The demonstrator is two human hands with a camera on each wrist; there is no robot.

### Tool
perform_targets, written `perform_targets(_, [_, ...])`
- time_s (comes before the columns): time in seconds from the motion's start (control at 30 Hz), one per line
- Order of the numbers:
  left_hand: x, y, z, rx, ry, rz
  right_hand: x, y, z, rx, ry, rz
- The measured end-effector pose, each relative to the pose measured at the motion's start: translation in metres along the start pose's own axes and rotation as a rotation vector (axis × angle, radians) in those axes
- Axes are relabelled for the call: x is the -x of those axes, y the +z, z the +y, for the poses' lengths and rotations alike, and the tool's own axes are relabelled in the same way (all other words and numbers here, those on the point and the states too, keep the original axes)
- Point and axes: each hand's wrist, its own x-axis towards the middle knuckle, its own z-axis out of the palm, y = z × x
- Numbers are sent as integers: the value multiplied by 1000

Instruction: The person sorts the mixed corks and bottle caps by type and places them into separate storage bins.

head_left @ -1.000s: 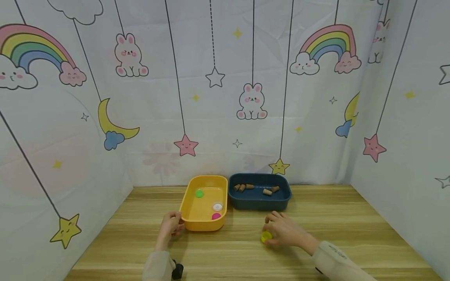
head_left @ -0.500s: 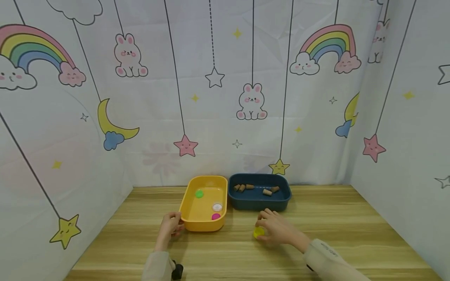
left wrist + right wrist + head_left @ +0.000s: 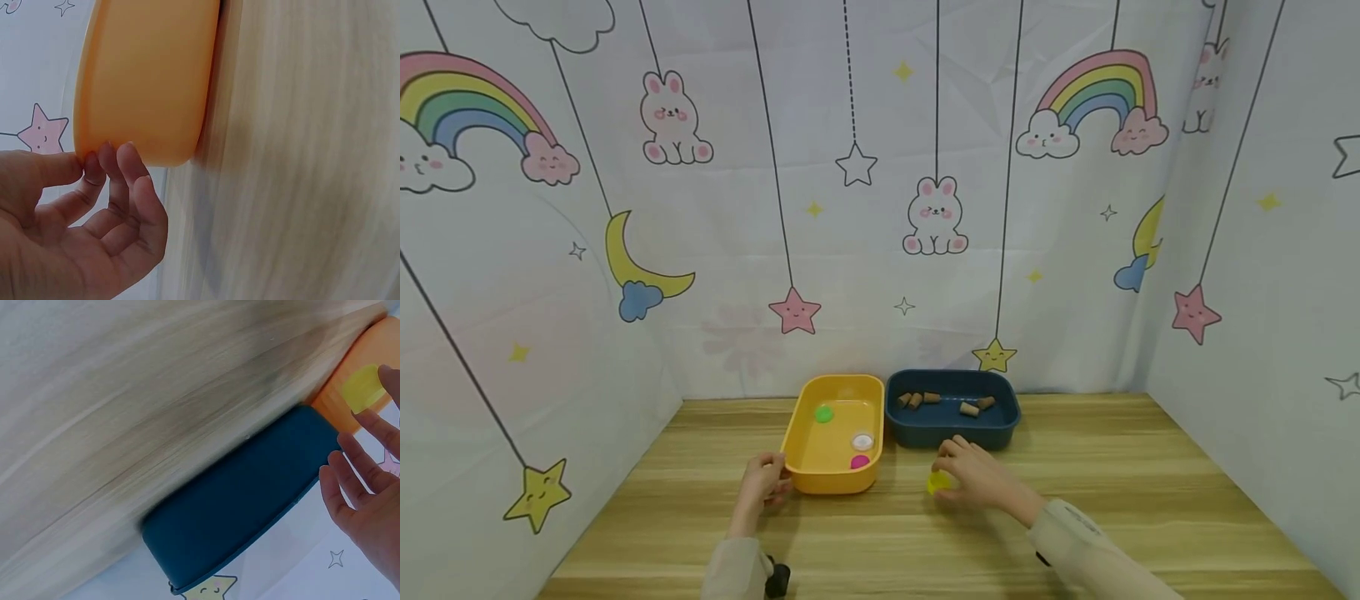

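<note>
My left hand [image 3: 765, 479] pinches the near left corner of the yellow tray [image 3: 831, 482] between thumb and forefinger; the left wrist view shows the fingertips [image 3: 128, 156] against its outer wall. In my right hand [image 3: 983, 482] is a small yellow bottle cap [image 3: 362, 387], pinched between thumb and forefinger, other fingers spread. This hand is right of the yellow tray and in front of the dark blue tray [image 3: 955, 437]. Inside the yellow tray lie a green cap [image 3: 823, 414], a white cap [image 3: 862, 442] and a pink cap [image 3: 860, 462].
Several brown cork-like cylinders [image 3: 969, 409] lie in the blue tray, which stands right beside the yellow one. Both trays are at the back of the wood-grain table [image 3: 865, 550], close to a white cloth backdrop [image 3: 730, 250] printed with bunnies, stars and rainbows.
My right hand has moved left and slightly away from me with the yellow cap, nearer to the yellow tray. My left hand has stayed at the tray's corner.
</note>
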Motion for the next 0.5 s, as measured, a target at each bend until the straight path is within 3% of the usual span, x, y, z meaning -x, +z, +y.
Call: perform_targets(0.5, [2,0,1,3,8,-5,-19,-4,-5,53,-49,68])
